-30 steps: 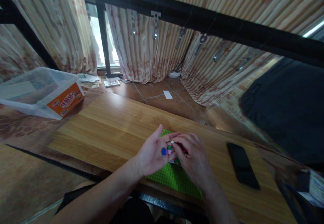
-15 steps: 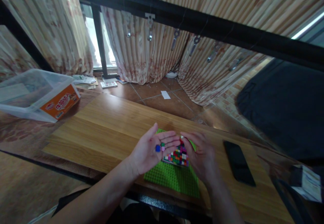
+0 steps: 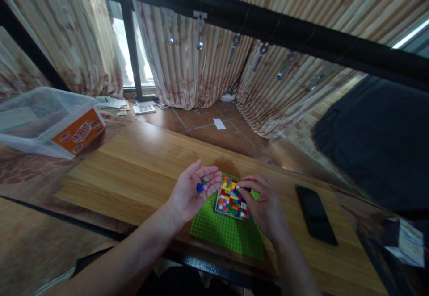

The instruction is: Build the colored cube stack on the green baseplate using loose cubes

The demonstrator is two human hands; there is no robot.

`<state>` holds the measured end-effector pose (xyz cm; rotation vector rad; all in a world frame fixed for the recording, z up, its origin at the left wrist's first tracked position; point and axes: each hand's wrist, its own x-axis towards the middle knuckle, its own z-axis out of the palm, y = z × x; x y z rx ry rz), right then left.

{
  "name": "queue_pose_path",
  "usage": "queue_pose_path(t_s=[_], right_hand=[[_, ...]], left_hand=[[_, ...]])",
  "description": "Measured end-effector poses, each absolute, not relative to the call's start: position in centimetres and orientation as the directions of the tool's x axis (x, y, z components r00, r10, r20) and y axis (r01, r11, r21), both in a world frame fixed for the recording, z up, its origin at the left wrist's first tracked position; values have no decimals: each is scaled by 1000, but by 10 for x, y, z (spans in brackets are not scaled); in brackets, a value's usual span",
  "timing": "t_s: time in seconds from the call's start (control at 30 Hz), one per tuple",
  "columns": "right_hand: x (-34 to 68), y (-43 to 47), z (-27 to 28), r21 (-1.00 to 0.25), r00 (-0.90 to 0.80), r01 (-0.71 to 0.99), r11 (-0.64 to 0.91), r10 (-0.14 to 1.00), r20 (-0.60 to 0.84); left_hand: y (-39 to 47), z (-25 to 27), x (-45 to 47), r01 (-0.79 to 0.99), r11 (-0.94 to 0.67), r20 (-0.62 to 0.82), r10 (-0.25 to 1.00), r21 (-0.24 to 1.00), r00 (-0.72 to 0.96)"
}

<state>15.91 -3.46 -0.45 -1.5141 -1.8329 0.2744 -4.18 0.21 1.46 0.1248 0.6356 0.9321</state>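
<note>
Palm up, my left hand (image 3: 191, 191) is open just left of the colourful block of small toy bricks (image 3: 231, 200). On its palm lie a blue brick (image 3: 199, 188), a pink brick (image 3: 205, 188) and a green one (image 3: 204, 182). My right hand (image 3: 266, 204) is closed in a pinch on a small white brick (image 3: 238, 187), at the upper right part of the block. Whether that brick touches the block I cannot tell. Beneath the block is a green studded baseplate (image 3: 224, 238), partly covered by my hands.
A black phone (image 3: 317, 215) lies on the wooden table (image 3: 134, 171) to the right. At the left stands a clear plastic bin (image 3: 43, 142) with an orange label. A black bar (image 3: 221, 10) with hanging metal hooks crosses the top.
My left hand has drawn back to the left with its bricks, uncovering more of the brick block. My right hand has shifted slightly, bringing the white brick a little lower over the block.
</note>
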Motion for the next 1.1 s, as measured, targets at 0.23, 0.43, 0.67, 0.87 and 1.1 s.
queue_pose_path(t_s=[0.23,0.43,0.67,0.87,1.1], right_hand=[[158,-32,-17,-657,33,712,248,923,384],[159,-29,-26,-876,127,468,119,972,200],[157,-27,-33,-993,194,8,-117,974,-113],[155,-25,-33,-991,238,-21,-129,962,-130],[156,-25,-37,-994,227,24,-107,969,-98]], left_hand=[[3,13,-43,-710,601,-456,782,368,425],[2,15,-42,-710,603,-464,778,364,424],[1,14,-41,-705,610,-465,774,362,430],[0,11,-39,-700,616,-453,772,361,445],[-3,16,-35,-702,614,-451,774,362,445]])
